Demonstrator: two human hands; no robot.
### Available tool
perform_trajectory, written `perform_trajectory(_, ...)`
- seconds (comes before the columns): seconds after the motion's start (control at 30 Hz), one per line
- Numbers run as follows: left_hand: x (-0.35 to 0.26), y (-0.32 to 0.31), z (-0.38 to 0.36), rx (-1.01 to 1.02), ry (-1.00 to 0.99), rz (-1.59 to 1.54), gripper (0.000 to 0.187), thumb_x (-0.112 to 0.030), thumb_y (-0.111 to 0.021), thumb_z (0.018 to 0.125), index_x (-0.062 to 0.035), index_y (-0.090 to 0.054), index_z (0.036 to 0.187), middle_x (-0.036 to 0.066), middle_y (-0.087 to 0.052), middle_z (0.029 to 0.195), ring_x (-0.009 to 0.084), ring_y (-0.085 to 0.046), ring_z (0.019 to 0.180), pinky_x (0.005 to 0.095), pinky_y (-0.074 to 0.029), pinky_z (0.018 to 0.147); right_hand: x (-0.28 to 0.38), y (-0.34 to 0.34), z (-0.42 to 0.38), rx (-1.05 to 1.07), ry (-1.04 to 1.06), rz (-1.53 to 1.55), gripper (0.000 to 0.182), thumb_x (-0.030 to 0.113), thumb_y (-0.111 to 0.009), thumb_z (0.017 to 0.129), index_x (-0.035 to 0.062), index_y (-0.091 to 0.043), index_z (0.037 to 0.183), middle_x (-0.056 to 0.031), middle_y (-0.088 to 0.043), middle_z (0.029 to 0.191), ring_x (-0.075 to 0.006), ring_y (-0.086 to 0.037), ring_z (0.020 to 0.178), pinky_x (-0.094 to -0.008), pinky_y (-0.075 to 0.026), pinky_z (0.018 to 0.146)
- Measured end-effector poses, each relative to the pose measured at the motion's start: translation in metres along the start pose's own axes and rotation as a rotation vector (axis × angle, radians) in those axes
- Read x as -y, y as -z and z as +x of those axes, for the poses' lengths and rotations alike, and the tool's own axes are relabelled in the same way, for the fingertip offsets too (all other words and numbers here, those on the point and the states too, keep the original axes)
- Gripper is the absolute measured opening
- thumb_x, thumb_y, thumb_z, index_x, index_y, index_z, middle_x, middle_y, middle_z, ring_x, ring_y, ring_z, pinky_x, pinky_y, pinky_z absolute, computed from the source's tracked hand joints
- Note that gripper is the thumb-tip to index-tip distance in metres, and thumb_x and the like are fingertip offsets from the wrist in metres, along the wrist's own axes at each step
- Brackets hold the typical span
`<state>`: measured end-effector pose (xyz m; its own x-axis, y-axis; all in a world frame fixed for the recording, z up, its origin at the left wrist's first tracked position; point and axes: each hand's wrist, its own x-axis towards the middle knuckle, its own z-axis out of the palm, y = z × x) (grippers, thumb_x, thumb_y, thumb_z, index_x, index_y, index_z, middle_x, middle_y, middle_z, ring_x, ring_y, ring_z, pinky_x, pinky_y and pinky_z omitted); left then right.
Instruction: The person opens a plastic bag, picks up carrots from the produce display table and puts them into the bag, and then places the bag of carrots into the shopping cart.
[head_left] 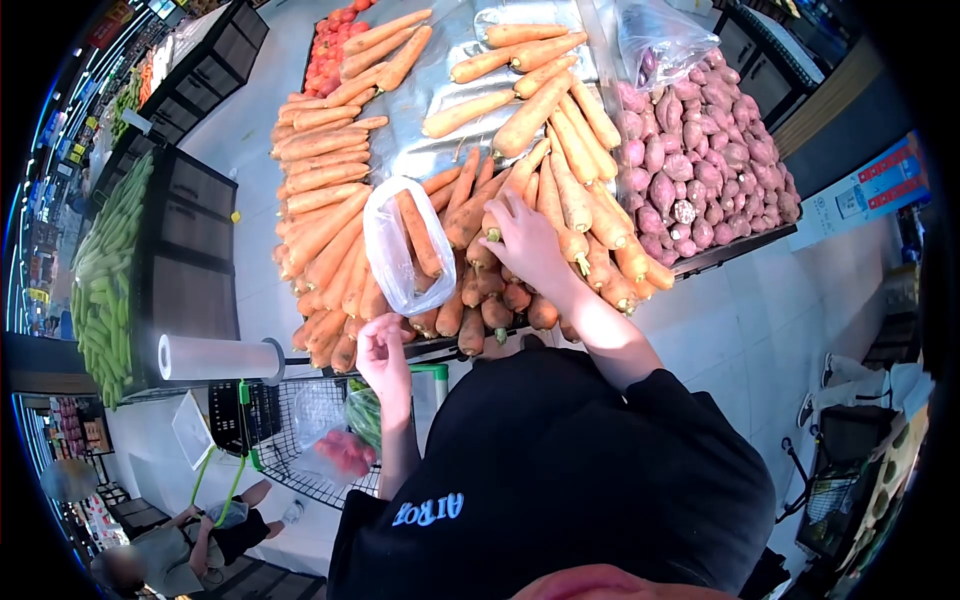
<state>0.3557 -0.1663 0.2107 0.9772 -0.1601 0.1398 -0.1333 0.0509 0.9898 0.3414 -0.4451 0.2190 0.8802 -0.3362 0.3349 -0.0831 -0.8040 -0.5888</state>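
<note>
My right hand (525, 240) reaches over the pile, its fingers closed round the stem end of a carrot (493, 234). More carrots (330, 205) lie beneath and around it, their stem ends mostly toward me. To the left of that hand, a clear plastic bag (378, 250) rests on the pile with its mouth wide, and a carrot (420, 235) shows inside the opening. Just below the bag, near the front edge of the display, my left hand (383, 345) is raised with its fingers loosely bent and apart. I see nothing held in it.
Purple sweet potatoes (690, 150) fill the right side, with tomatoes (335, 45) at the far left corner. A shopping cart (310, 430) holding bagged produce and a plastic bag roll (220, 358) are at lower left. A person (175, 550) stands beyond the cart.
</note>
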Motion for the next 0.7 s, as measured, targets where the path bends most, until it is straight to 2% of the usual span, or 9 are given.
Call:
perform_trajectory(0.13,-0.003,-0.002,-0.004,0.04,-0.071,-0.009,0.01,0.004,-0.057,0.097,-0.0001,-0.061,0.106,0.007,-0.066,0.105,0.007,-0.059,0.077,0.0211,-0.049,0.074,-0.009,0.02,0.005,-0.265,-0.024,0.162,0.043,0.018,-0.072,0.087,0.0052,-0.058,0.126,-0.0211,-0.06,0.123,-0.039,-0.061,0.111,-0.0419,-0.049,0.096)
perform_trajectory(0.17,-0.007,-0.003,-0.005,0.046,-0.077,-0.007,0.01,0.004,-0.057,0.097,-0.0002,-0.061,0.105,0.007,-0.066,0.104,0.007,-0.059,0.077,0.0211,-0.049,0.074,-0.035,0.017,0.011,-0.404,0.122,0.095,0.038,0.015,-0.066,0.092,0.0042,-0.058,0.128,-0.0223,-0.062,0.123,-0.0372,-0.062,0.112,-0.0384,-0.048,0.098)
perform_trajectory(0.2,-0.01,-0.004,-0.006,0.053,-0.081,-0.005,0.01,0.005,-0.057,0.097,-0.0002,-0.061,0.105,0.007,-0.066,0.104,0.007,-0.059,0.077,0.0211,-0.049,0.073,-0.041,0.03,0.012,-0.382,-0.024,0.241,0.033,0.016,-0.062,0.094,0.0034,-0.058,0.125,-0.0205,-0.064,0.118,-0.0367,-0.061,0.111,-0.0402,-0.048,0.098)
perform_trajectory(0.27,-0.014,-0.005,-0.008,0.057,-0.065,-0.012,0.009,0.005,-0.056,0.097,0.0002,-0.061,0.104,0.007,-0.065,0.103,0.0072,-0.059,0.077,0.0213,-0.049,0.073,-0.056,0.053,0.006,-0.326,-0.316,0.694,0.027,0.017,-0.057,0.1,0.003,-0.058,0.123,-0.0128,-0.064,0.111,-0.02,-0.061,0.108,-0.0313,-0.05,0.092)
perform_trajectory(0.33,-0.018,-0.006,-0.007,0.081,-0.045,-0.032,0.009,0.004,-0.056,0.098,0.0008,-0.061,0.104,0.007,-0.066,0.103,0.0078,-0.06,0.077,0.0216,-0.05,0.074,-0.037,0.086,-0.009,-0.405,-0.367,0.989,0.028,0.018,-0.055,0.102,0.0046,-0.056,0.127,-0.0111,-0.06,0.118,-0.0188,-0.059,0.113,-0.0333,-0.051,0.094)
perform_trajectory(0.4,-0.025,-0.007,-0.005,0.122,-0.015,-0.066,0.01,0.003,-0.055,0.099,0.0016,-0.062,0.106,0.008,-0.067,0.105,0.0087,-0.062,0.078,0.0221,-0.051,0.075,-0.027,0.104,-0.026,-0.423,-0.288,1.162,0.031,0.021,-0.052,0.104,0.0071,-0.051,0.132,-0.0116,-0.054,0.13,-0.0252,-0.058,0.117,-0.0453,-0.053,0.098)
perform_trajectory(0.53,-0.039,-0.021,0.009,0.286,0.056,-0.066,0.023,-0.002,-0.055,0.1,0.0037,-0.06,0.122,0.012,-0.07,0.112,0.0128,-0.068,0.084,0.025,-0.055,0.079,-0.015,0.123,-0.052,-0.331,-0.237,1.404,0.042,0.026,-0.051,0.104,0.0026,-0.043,0.138,-0.0189,-0.052,0.136,-0.0347,-0.059,0.121,-0.0524,-0.055,0.097)
perform_trajectory(0.6,-0.052,-0.034,0.016,0.331,0.207,-0.091,0.036,-0.004,-0.058,0.099,0.0041,-0.053,0.133,0.014,-0.067,0.119,0.0161,-0.069,0.092,0.0267,-0.054,0.082,-0.008,0.118,-0.06,-0.291,-0.269,1.624,0.047,0.033,-0.048,0.105,0.002,-0.04,0.139,-0.0231,-0.052,0.136,-0.042,-0.06,0.118,-0.0532,-0.056,0.094)
perform_trajectory(0.7,-0.048,-0.051,0.026,0.476,0.17,-0.354,0.068,-0.004,-0.063,0.095,0.0008,-0.028,0.153,0.019,-0.054,0.14,0.0243,-0.06,0.121,0.0338,-0.05,0.1,0.008,0.113,-0.065,-0.014,-0.406,1.769,0.048,0.037,-0.044,0.105,0.0022,-0.04,0.139,-0.0224,-0.053,0.133,-0.0443,-0.063,0.11,-0.0519,-0.059,0.087)
